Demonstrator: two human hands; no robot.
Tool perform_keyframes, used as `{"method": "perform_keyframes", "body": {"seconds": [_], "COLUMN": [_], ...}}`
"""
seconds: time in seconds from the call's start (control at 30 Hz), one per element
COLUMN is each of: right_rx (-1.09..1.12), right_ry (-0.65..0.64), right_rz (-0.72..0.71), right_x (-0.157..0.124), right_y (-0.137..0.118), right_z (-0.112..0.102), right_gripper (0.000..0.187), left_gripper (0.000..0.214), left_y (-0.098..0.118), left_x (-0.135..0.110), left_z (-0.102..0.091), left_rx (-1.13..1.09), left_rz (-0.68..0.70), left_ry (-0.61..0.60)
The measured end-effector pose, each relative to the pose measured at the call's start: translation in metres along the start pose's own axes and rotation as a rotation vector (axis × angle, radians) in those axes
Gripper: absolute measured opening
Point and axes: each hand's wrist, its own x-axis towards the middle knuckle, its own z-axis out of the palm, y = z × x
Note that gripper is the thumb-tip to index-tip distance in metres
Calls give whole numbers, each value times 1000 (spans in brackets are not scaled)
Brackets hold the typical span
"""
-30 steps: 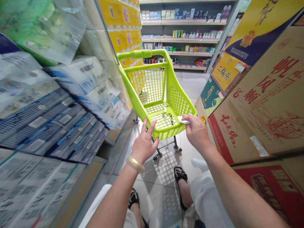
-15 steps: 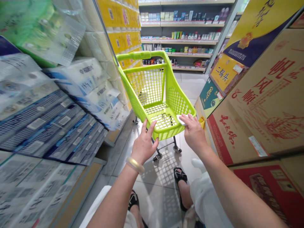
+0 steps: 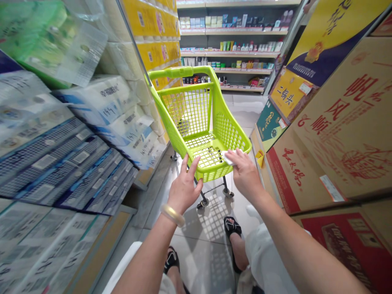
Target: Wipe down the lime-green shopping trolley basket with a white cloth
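Note:
A small lime-green plastic shopping cart (image 3: 226, 130) stands on the tiled aisle floor in front of me, with nothing in its basket. My left hand (image 3: 183, 185) grips the near rim of the basket, thumb underneath and fingers lying over the edge. My right hand (image 3: 243, 171) presses a white cloth (image 3: 228, 157) against the near right part of the rim. A pale bangle sits on my left wrist.
Packs of tissue and toilet paper (image 3: 101, 102) fill the shelves on the left. Stacked cardboard cartons (image 3: 346, 122) line the right side. Shelves of small bottles and boxes (image 3: 232, 45) close the aisle behind the cart. My sandalled feet (image 3: 231, 226) stand on the grey tiles.
My right hand has slid the white cloth leftward along the near rim of the cart. The left hand keeps its grip on the rim.

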Motion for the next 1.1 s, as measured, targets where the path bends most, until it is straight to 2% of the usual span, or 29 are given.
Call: {"method": "perform_keyframes", "body": {"seconds": [0.1, 0.17, 0.33, 0.4, 0.47, 0.57, 0.63, 0.7, 0.83, 0.9, 0.97, 1.07, 1.1], "right_rx": [61, 53, -64, -76, -50, 37, 63, 43, -46, -46, 5, 95, 102], "right_ry": [-153, -169, 71, 109, 78, -76, -130, -83, 106, 125, 71, -78, -98], "right_rz": [-259, -292, 64, 115, 63, -170, -244, -171, 97, 125, 47, -172, -198], "right_x": [-11, -12, 7, 9, 3, -10, -14, -9, 8, 10, 4, -6, -8], "right_y": [-24, -25, 21, 27, 15, -13, -20, -9, 30, 31, 17, -9, -12], "right_z": [13, 13, -8, -10, -4, 10, 12, 6, -14, -14, -5, 10, 12], "right_gripper": [52, 52, 51, 51, 51, 53, 54, 54, 52, 51, 51, 54, 55], "left_gripper": [72, 72, 71, 72, 71, 72, 72, 72, 72, 72, 72, 73, 73], "left_y": [0, -1, -2, -2, -2, -3, -3, -4, -3, -2, -2, -3, -3], "left_x": [0, -1, -1, -1, -1, -1, -1, 0, 0, 0, 0, 0, 0], "left_z": [1, 1, -1, -1, 0, 1, 2, 2, 1, 2, 2, 3, 3], "left_rx": [-8, -7, 1, -3, -5, -4, -4, -8, -26, -34, -33, -17, -12], "left_rz": [6, 14, 25, 29, 27, 29, 33, 35, 35, 32, 27, 25, 26], "left_ry": [6, 5, 7, 16, 19, 23, 31, 34, 28, 24, 26, 41, 43]}}
